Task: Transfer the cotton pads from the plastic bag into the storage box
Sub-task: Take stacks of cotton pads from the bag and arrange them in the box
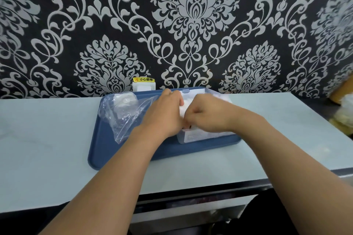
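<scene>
cotton pads (182, 109): white wad between both hands, over storage box | plastic bag (126, 112): clear, crumpled, lying left on blue tray (107, 150) | left hand (164, 114): grip curled round pads | right hand (206, 115): grip curled on pads | storage box (193, 137): clear, on tray, on pale worktop (47, 139)

You have only 1 view, from the camera on your head. It looks forward and down over the pale, smooth table top (47, 139), with both your bare arms reaching away from you into the middle of the picture. The flat blue plastic tray (107, 147) sits close, right in the centre. Straight ahead, the black wall with grey swirly patterns (191, 15) fills the top half. The wide lens bends the table edges.
</scene>
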Motion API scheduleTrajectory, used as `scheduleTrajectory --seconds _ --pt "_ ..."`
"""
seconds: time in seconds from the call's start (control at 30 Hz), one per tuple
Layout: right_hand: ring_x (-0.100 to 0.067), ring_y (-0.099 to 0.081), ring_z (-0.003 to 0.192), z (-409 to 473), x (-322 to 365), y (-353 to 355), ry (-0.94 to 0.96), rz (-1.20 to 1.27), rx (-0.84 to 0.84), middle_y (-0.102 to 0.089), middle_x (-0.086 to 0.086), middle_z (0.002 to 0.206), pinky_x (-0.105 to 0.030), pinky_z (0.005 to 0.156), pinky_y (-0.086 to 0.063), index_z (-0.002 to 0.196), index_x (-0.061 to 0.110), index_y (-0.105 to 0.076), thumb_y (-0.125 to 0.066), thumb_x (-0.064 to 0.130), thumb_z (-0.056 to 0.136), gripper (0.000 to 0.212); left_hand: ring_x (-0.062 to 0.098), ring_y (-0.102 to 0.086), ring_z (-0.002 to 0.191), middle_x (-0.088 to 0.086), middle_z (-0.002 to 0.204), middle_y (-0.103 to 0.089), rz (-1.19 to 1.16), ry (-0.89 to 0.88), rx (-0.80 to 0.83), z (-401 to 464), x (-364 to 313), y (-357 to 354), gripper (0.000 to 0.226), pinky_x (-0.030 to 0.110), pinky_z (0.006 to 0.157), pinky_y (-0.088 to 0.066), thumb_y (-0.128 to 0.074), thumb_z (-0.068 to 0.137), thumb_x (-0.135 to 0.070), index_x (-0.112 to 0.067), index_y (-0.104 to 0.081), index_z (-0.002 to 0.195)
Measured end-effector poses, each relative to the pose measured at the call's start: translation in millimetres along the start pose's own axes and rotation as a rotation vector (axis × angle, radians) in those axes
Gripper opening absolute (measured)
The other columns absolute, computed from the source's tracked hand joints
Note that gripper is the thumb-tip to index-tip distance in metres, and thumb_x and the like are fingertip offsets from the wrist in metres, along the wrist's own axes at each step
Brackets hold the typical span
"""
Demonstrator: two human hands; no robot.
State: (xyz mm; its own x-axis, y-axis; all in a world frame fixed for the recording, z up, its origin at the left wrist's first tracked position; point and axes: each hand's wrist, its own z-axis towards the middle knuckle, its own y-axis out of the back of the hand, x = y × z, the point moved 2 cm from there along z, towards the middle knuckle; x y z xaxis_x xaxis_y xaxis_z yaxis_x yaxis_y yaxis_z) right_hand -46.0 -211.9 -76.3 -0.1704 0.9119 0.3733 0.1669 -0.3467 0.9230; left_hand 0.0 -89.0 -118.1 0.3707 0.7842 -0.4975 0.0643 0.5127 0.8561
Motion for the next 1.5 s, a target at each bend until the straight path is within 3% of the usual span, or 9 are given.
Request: scheduleTrajectory --seconds 0.27,0.4,0.5,0.6,0.73,0.93,1.03,1.1,1.5 --pt "-0.019 -0.056 0.061 18.5 -14.4 -8.2 -0.262 -0.213 0.284 -0.064 -0.008 0.089 -0.030 0.063 -0.044 0.085 0.014 -0.058 -0.038 0.033 0.101 0.032 0.024 -0.054 0.106 -0.001 0.130 -0.048 0.041 0.000 -0.022 -6.6 -5.0 0.7 0.040 0.040 0.081 -0.050 -0.062 0.086 -0.004 -0.026 -0.052 0.118" --pt "-0.014 -0.051 0.048 -0.3 1.7 14.2 -0.059 0.122 0.035 -0.066 0.005 0.069 -0.026 0.045 -0.045 0.079 0.013 -0.073 -0.048 0.018 0.096 0.031 0.024 -0.064 0.097 -0.005 0.121 -0.064 -0.003 -0.154 0.045 -28.7 -17.8 27.3 0.032 0.045 0.083 -0.054 -0.062 0.092 -0.032 -0.032 -0.054 0.124" --pt "-0.010 -0.061 0.055 -8.7 22.6 18.3 0.105 0.512 -0.024 -0.074 0.003 0.067 -0.025 0.048 -0.050 0.076 0.006 -0.077 -0.048 0.002 0.092 0.034 0.010 -0.070 0.066 -0.013 0.085 -0.075 -0.324 -0.193 -0.216 -48.7 -0.8 82.7 0.022 0.036 0.067 -0.059 -0.072 0.087 -0.033 -0.033 -0.068 0.108" --pt "-0.018 -0.072 0.085 5.0 41.0 -11.5 0.179 0.320 0.178 -0.078 -0.005 0.093 -0.036 0.084 -0.061 0.093 0.004 -0.079 -0.048 -0.003 0.091 0.032 0.009 -0.069 0.097 -0.010 0.107 -0.074 -0.349 0.035 -0.551 -43.0 64.5 111.9 0.027 0.037 0.092 -0.056 -0.069 0.090 -0.029 -0.025 -0.070 0.117" --pt "-0.031 -0.062 0.082 32.6 59.8 -45.9 0.268 -0.099 0.130 -0.067 -0.013 0.088 -0.051 0.078 -0.055 0.092 0.001 -0.066 -0.042 -0.003 0.078 0.028 0.018 -0.051 0.131 0.000 0.144 -0.056 -0.329 0.274 -0.346 -20.2 131.9 80.9 0.042 0.026 0.102 -0.034 -0.052 0.102 -0.033 -0.018 -0.055 0.141" --pt "-0.023 -0.049 0.049 31.0 84.6 -11.7 0.298 0.024 -0.396 -0.051 -0.008 0.049 -0.031 0.053 -0.051 0.049 0.011 -0.057 -0.048 0.011 0.070 0.023 0.023 -0.061 0.096 0.007 0.105 -0.068 -0.301 0.193 -0.218 -3.8 145.1 58.2 0.026 0.031 0.079 -0.044 -0.043 0.105 -0.029 -0.015 -0.065 0.110" --pt "-0.006 -0.059 0.058 32.7 92.4 -30.1 0.319 -0.033 -0.173 -0.069 -0.004 0.067 -0.016 0.060 -0.050 0.082 0.012 -0.080 -0.051 0.001 0.078 0.031 0.023 -0.063 0.093 0.004 0.100 -0.070 -0.260 0.177 -0.224 1.7 147.6 53.6 0.023 0.038 0.085 -0.051 -0.048 0.103 -0.025 -0.015 -0.067 0.111" --pt "-0.020 -0.065 0.081 43.1 88.0 -49.5 0.298 -0.099 -0.076 -0.071 -0.008 0.088 -0.029 0.074 -0.055 0.093 0.015 -0.077 -0.048 0.001 0.082 0.034 0.021 -0.064 0.089 0.002 0.096 -0.070 -0.241 0.182 -0.212 4.8 146.5 52.2 0.021 0.038 0.082 -0.052 -0.048 0.102 -0.026 -0.017 -0.067 0.106" --pt "-0.020 -0.045 0.079 59.7 79.2 -66.3 0.227 -0.065 0.090 -0.037 0.005 0.074 -0.023 0.055 -0.028 0.072 0.019 -0.041 -0.049 -0.005 0.092 0.032 0.024 -0.065 0.079 0.003 0.083 -0.070 -0.167 0.185 -0.213 1.3 135.7 53.3 0.019 0.040 0.075 -0.054 -0.055 0.099 -0.022 -0.014 -0.066 0.086"
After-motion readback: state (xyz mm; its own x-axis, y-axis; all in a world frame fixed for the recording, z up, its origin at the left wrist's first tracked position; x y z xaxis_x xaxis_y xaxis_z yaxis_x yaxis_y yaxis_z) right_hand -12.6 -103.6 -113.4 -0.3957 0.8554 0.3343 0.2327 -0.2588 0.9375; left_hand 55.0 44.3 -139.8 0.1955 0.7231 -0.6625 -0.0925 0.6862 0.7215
